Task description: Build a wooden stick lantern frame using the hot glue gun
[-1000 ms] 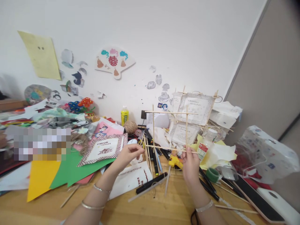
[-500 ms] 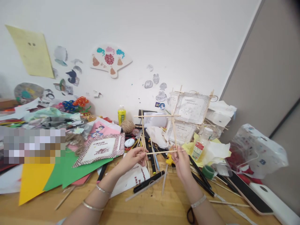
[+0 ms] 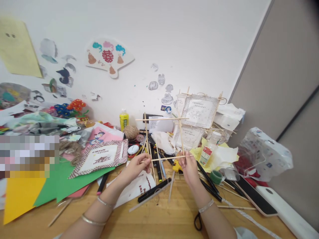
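Thin wooden sticks cross into a four-sided stick frame [image 3: 163, 119], raised above the tabletop with its stick ends jutting past the corners. My left hand [image 3: 138, 166] is closed on the near left corner, thumb and fingers pinching where two sticks meet. At the near right corner my right hand [image 3: 188, 167] grips the crossing in the same way. Fingers hide how the near corners are joined. Under the frame lie several black markers [image 3: 154, 190] and a white sheet with dark red marks [image 3: 138, 187].
To the left are a crosshatch-bordered picture panel [image 3: 102, 157], green paper [image 3: 58, 182] and a twine ball [image 3: 131, 132]. On the right stand a clear bottle [image 3: 206, 154], green tape [image 3: 216, 177], a phone [image 3: 256, 196] and a plastic bag [image 3: 269, 156]. Finished-looking framed panels [image 3: 200, 111] lean against the wall.
The whole view has shifted, so the scene sits farther left and slightly different in tilt. Both hands keep hold of the stick frame at the same corners.
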`<move>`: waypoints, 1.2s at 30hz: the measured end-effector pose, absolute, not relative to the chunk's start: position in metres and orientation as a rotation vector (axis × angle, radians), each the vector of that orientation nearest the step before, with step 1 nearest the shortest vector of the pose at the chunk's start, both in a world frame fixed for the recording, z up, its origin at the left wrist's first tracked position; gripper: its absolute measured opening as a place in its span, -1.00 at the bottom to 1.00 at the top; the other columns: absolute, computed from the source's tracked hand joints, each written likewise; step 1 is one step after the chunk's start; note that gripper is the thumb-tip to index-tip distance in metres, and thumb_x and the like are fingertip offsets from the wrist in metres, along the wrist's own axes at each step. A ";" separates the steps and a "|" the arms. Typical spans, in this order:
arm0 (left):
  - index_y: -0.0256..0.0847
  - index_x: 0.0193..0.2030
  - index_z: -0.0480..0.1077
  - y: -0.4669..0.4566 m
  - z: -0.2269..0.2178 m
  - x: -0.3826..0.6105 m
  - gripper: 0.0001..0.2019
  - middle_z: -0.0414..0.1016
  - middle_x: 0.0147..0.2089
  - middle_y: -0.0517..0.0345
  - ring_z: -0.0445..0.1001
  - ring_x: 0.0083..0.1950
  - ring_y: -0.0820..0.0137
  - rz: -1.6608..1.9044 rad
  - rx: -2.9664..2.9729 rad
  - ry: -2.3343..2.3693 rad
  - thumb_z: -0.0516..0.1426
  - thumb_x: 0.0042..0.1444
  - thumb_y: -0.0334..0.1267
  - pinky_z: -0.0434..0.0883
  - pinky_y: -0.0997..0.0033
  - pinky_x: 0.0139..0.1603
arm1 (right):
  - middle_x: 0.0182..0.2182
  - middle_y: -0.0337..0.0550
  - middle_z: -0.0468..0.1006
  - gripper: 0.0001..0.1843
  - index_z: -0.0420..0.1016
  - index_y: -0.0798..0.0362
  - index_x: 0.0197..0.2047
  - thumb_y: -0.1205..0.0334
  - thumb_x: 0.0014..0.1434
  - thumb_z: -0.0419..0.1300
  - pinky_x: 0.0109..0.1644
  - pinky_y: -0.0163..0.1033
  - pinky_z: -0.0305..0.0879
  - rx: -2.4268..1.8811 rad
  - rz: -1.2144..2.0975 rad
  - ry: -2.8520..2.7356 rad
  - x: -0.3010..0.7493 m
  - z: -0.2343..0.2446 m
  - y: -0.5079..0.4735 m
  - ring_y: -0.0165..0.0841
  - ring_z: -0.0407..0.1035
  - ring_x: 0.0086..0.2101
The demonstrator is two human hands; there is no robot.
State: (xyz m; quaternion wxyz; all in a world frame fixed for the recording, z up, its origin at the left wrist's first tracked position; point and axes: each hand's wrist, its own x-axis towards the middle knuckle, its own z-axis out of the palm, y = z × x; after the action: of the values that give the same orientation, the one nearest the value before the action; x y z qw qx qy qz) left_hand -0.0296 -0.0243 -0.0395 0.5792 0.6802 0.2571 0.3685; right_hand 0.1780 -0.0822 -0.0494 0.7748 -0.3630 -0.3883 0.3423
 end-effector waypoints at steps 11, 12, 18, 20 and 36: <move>-0.25 -0.48 0.32 -0.026 -0.038 -0.029 -0.64 0.45 -0.48 0.17 0.41 -0.54 0.45 0.875 1.514 0.802 0.15 -0.06 0.06 0.38 0.44 -0.48 | -0.77 -0.45 0.10 -0.60 0.34 0.07 -0.48 -0.14 -0.01 0.19 -0.61 -0.39 -0.06 -0.827 0.885 -0.800 0.180 -0.053 -0.082 -0.56 -0.08 -0.70; -0.25 -0.49 0.34 -0.026 -0.038 -0.030 -0.64 0.46 -0.47 0.16 0.43 -0.50 0.43 0.861 1.575 0.799 0.15 -0.05 0.06 0.38 0.44 -0.45 | -0.77 -0.45 0.09 -0.61 0.33 0.06 -0.50 -0.13 -0.02 0.21 -0.61 -0.39 -0.06 -0.819 0.892 -0.797 0.182 -0.054 -0.081 -0.56 -0.08 -0.70; -0.28 -0.23 0.41 -0.018 -0.029 -0.042 -0.56 0.51 -0.34 0.02 0.48 -0.31 0.29 1.088 1.478 0.771 0.17 -0.07 0.08 0.42 0.37 -0.35 | -0.80 -0.47 0.03 -0.62 0.34 0.06 -0.51 -0.10 -0.07 0.26 -0.65 -0.42 -0.14 -0.870 0.901 -0.778 0.194 -0.059 -0.078 -0.58 -0.14 -0.72; -0.27 -0.15 0.35 -0.012 -0.025 -0.049 -0.51 0.49 -0.37 0.06 0.48 -0.38 0.32 1.282 1.271 0.696 0.18 -0.10 0.09 0.41 0.37 -0.42 | -0.80 -0.47 0.03 -0.61 0.36 0.07 -0.52 -0.11 -0.08 0.26 -0.66 -0.42 -0.17 -0.896 0.950 -0.810 0.195 -0.059 -0.079 -0.58 -0.16 -0.72; -0.31 -0.38 0.39 -0.001 -0.024 -0.062 -0.77 0.52 -0.43 0.14 0.53 -0.37 0.44 1.422 0.892 0.649 0.29 -0.13 -0.23 0.47 0.52 -0.33 | -0.37 -0.11 0.50 -0.27 0.47 0.01 -0.19 -0.45 -0.10 -0.01 -0.32 -0.19 0.28 -0.776 1.120 -0.915 0.192 -0.046 -0.085 -0.33 0.32 -0.45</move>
State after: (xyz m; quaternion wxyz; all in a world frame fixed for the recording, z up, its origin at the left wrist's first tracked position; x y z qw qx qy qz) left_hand -0.0622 -0.0014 -0.0237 0.6219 0.3881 0.2826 0.6187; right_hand 0.1918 -0.0846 -0.0463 0.6816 -0.3461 -0.4076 0.4994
